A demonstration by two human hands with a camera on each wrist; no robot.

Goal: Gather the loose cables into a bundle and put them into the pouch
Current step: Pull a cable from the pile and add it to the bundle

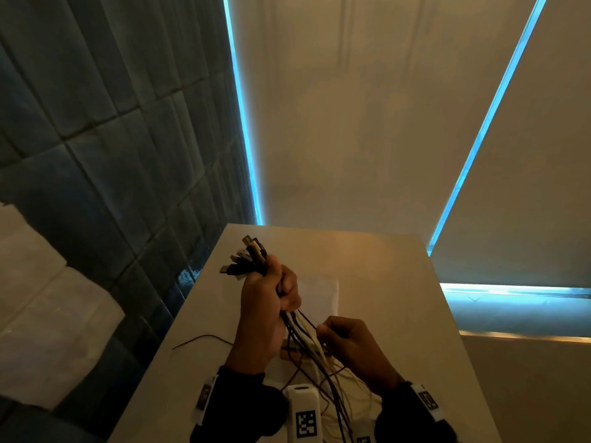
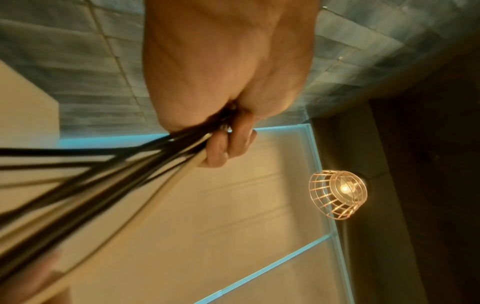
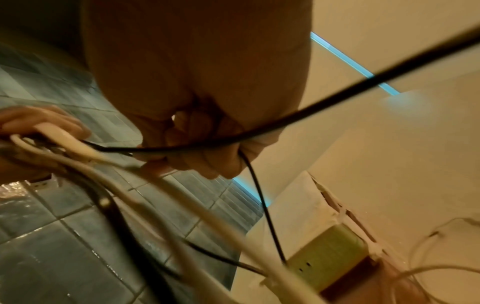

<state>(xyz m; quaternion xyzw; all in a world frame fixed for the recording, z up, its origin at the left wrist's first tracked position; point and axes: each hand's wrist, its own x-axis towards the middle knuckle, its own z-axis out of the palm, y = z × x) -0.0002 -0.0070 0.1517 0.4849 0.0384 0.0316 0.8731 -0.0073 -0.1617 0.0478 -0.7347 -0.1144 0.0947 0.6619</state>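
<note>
My left hand [image 1: 283, 294] is raised over the table and grips a bundle of black and white cables [image 1: 302, 327]. Their plug ends [image 1: 248, 257] fan out above the fist, and the strands hang down toward me. The left wrist view shows my fingers [image 2: 228, 144] curled round the cables [image 2: 103, 174]. Just to the right, my right hand [image 1: 326, 334] pinches a thin black cable [image 3: 259, 129] between its curled fingers [image 3: 197, 152]. A flat white pouch [image 1: 324, 295] lies on the table behind my hands, and its zip edge [image 3: 337, 207] shows in the right wrist view.
The beige table [image 1: 383, 276] stands against a dark tiled wall [image 1: 112, 139] on the left. One loose black cable [image 1: 204, 338] trails on the table to the left. A small yellowish block [image 3: 335, 253] sits beneath the hanging cables. Thin pale cables [image 1: 351, 388] lie near me.
</note>
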